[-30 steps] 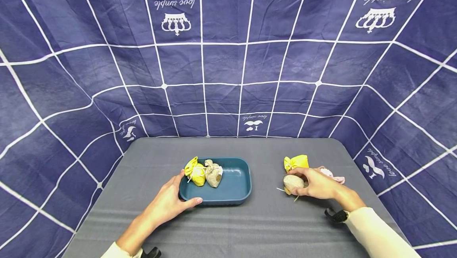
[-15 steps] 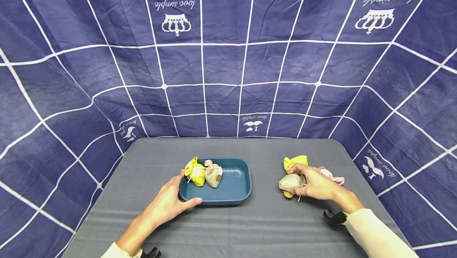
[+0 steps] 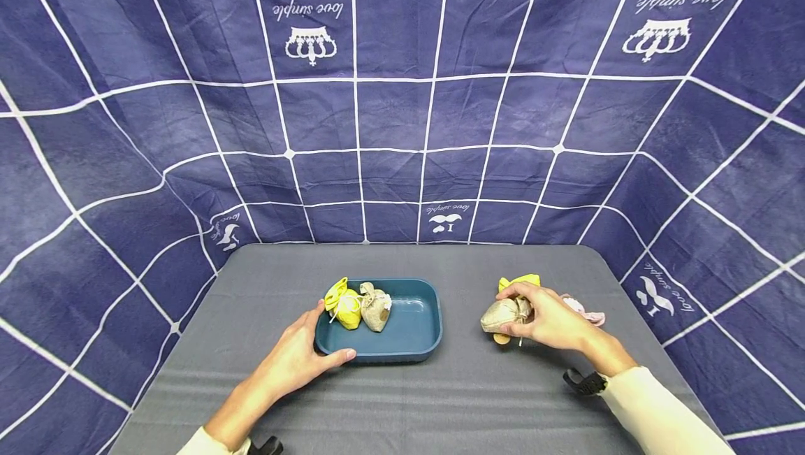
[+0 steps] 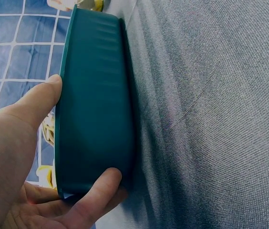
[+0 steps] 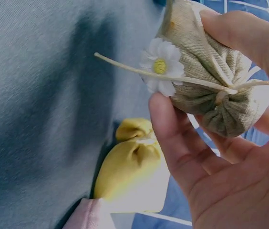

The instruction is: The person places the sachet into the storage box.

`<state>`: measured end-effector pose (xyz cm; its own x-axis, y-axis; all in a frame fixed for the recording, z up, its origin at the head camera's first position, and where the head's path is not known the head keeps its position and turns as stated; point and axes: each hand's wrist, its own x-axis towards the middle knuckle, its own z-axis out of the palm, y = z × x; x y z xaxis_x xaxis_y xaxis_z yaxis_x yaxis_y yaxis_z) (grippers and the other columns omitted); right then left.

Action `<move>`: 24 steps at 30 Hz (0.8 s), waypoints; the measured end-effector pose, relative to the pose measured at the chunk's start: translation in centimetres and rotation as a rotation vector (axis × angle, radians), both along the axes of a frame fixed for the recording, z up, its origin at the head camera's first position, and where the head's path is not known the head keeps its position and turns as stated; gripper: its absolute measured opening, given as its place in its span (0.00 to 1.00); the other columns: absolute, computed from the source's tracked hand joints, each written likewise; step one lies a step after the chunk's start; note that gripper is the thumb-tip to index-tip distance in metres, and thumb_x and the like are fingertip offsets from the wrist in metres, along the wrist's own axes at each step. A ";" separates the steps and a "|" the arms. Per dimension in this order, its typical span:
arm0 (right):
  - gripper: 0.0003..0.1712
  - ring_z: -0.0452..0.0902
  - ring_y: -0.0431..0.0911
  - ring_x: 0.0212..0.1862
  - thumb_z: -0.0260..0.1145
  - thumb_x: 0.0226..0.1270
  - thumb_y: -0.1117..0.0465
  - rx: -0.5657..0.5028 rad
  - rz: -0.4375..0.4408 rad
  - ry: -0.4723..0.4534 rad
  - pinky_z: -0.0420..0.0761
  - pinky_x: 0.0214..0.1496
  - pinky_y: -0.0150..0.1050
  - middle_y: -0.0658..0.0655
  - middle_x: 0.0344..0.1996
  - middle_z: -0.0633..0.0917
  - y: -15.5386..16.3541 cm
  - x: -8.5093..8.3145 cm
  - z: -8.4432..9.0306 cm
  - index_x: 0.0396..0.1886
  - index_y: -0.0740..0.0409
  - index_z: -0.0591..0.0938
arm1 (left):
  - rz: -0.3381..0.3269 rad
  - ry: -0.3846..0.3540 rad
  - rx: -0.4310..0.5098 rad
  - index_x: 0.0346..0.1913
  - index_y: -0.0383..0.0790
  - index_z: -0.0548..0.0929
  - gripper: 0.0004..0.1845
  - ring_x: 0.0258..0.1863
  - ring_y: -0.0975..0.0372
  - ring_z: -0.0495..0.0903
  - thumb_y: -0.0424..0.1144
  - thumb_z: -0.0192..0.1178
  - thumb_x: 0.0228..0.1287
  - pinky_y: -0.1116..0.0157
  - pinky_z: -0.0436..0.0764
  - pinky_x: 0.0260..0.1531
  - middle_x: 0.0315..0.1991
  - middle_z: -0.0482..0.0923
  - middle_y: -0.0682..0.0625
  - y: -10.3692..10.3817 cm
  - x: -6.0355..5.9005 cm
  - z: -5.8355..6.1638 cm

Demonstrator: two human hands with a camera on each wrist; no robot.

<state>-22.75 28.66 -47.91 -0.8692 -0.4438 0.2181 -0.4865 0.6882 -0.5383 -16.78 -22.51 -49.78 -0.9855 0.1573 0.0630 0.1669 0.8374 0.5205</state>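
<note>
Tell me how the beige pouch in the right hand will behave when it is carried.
The beige pouch looks soft: cloth gathered by a drawstring, so it probably yields to the fingers. Its coarse weave likely resists slipping. The loose string end may dangle.

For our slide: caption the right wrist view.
Right hand pinches a beige daisy pouch above a yellow pouch.

You've got five pouches: two yellow, two beige, one pink. Plus one tray.
</note>
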 end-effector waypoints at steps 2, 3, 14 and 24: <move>0.29 0.85 0.37 0.57 0.92 0.65 0.51 -0.006 0.006 0.011 0.86 0.58 0.36 0.45 0.58 0.93 -0.4 -0.1 0.2 0.63 0.44 0.91 | -0.003 0.003 -0.001 0.89 0.22 0.65 0.71 0.81 0.30 0.79 0.71 0.84 0.61 0.35 0.80 0.81 0.82 0.75 0.22 -0.1 0.0 0.0; 0.29 0.85 0.38 0.57 0.92 0.65 0.51 -0.005 0.007 0.020 0.86 0.59 0.36 0.45 0.58 0.93 -0.5 -0.1 0.3 0.63 0.44 0.91 | -0.002 0.002 0.000 0.89 0.22 0.65 0.71 0.81 0.30 0.79 0.71 0.84 0.61 0.35 0.80 0.81 0.82 0.75 0.23 -0.1 0.0 0.0; 0.30 0.85 0.36 0.51 0.92 0.63 0.54 0.023 0.052 0.126 0.84 0.52 0.36 0.42 0.54 0.93 -2.8 -0.6 1.9 0.63 0.43 0.91 | 0.005 -0.008 0.006 0.89 0.23 0.64 0.71 0.81 0.30 0.79 0.71 0.84 0.61 0.34 0.80 0.81 0.82 0.75 0.22 -0.1 0.0 0.0; 0.31 0.86 0.38 0.55 0.91 0.62 0.61 -0.024 0.111 0.104 0.85 0.58 0.36 0.45 0.57 0.92 -4.9 -0.9 3.0 0.65 0.45 0.91 | 0.006 -0.022 0.012 0.90 0.24 0.63 0.71 0.82 0.31 0.77 0.71 0.84 0.61 0.34 0.79 0.81 0.83 0.74 0.23 0.0 0.1 0.1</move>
<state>-23.60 23.78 -44.92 -0.7872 -0.5293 0.3166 -0.6129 0.6146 -0.4966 -16.68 -22.49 -49.67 -0.9877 0.1506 0.0430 0.1501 0.8319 0.5343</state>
